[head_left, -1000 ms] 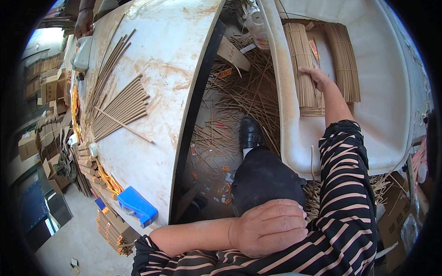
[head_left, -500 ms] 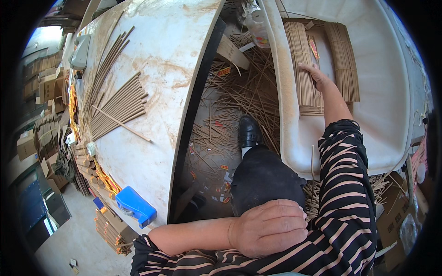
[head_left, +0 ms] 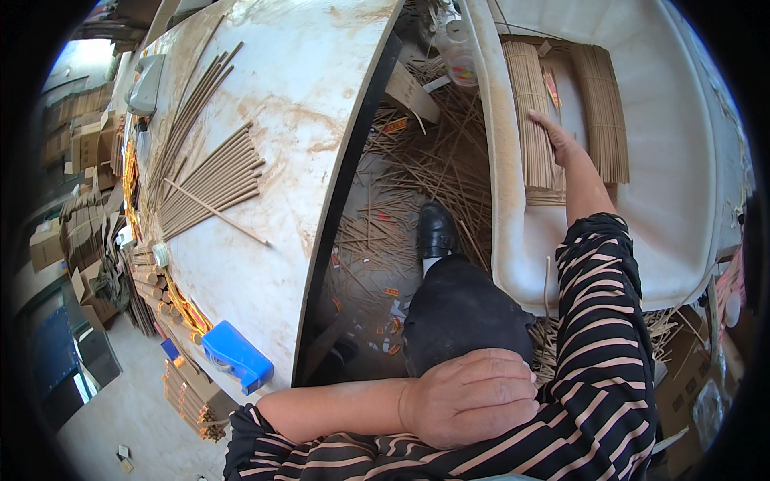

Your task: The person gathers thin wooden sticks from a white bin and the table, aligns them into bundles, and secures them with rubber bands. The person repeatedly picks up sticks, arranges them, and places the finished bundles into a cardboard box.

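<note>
Inside the white tub [head_left: 509,248], my right hand [head_left: 559,144] grips the left bundle of thin brown incense sticks [head_left: 525,80]. One digit lies across the top of the bundle, and the other fingers go down its right side, partly hidden. A second tied bundle of incense sticks [head_left: 603,112] lies to the right of it. Between the two bundles is a small red and yellow label [head_left: 552,86]. My left hand [head_left: 472,398] rests in my lap, back up and fingers curled under. Whatever it may hold is hidden.
On the white table [head_left: 289,192] to the left are loose fanned sticks [head_left: 212,180], one crossing the others, and a blue tape dispenser [head_left: 237,357]. Scattered sticks [head_left: 433,168] litter the floor between table and tub. Cardboard boxes [head_left: 90,148] stand at the far left.
The view has shifted slightly, so the table and tub sit a little further right. My right hand keeps its place on the bundle, and my left hand stays in my lap.
</note>
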Tool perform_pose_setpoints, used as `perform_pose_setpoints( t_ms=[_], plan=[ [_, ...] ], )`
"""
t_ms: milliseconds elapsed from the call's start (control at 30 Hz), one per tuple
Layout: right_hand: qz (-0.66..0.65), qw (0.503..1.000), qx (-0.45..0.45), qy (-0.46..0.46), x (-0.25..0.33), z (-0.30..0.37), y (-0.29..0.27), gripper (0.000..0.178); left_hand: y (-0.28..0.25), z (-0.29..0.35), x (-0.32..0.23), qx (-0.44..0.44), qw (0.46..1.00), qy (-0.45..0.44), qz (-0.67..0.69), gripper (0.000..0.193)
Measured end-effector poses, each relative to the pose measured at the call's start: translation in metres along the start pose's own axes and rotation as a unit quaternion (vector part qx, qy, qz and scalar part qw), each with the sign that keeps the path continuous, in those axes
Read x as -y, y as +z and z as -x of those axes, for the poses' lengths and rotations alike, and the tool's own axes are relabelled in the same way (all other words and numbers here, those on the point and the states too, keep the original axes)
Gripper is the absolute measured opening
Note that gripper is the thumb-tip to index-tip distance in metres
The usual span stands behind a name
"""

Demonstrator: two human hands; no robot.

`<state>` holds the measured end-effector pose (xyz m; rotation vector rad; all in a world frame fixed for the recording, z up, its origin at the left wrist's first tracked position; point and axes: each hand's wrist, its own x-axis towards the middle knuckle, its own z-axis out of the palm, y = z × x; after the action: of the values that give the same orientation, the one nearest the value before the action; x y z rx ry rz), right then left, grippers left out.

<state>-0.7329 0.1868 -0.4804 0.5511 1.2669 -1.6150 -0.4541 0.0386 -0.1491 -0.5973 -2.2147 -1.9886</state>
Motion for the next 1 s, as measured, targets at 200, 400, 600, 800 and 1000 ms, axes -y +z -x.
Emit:
perform_pose_setpoints(
  t_ms=[200,400,600,800,1000],
  plan=[
    [-0.038,0.999,0.018,0.009,0.000,0.000,-0.002,0.047,0.000,0.000,0.000,0.006,1.000,-0.002,0.008,0.020],
    [-0.059,0.998,0.029,0.003,0.002,0.000,-0.008,0.048,0.001,0.002,-0.001,0.002,1.000,-0.017,0.016,0.020],
    [-0.035,0.999,0.015,-0.007,0.000,-0.003,-0.007,0.048,0.003,0.004,0.001,0.003,1.000,-0.003,0.000,0.026],
    [0.025,0.999,0.002,-0.022,0.007,0.003,-0.002,0.042,0.002,0.005,0.001,0.002,1.000,0.003,-0.007,0.027],
    [0.017,0.995,0.012,-0.096,0.016,0.009,-0.015,0.040,0.006,0.005,0.003,-0.006,1.000,0.014,-0.014,0.025]
  ],
)
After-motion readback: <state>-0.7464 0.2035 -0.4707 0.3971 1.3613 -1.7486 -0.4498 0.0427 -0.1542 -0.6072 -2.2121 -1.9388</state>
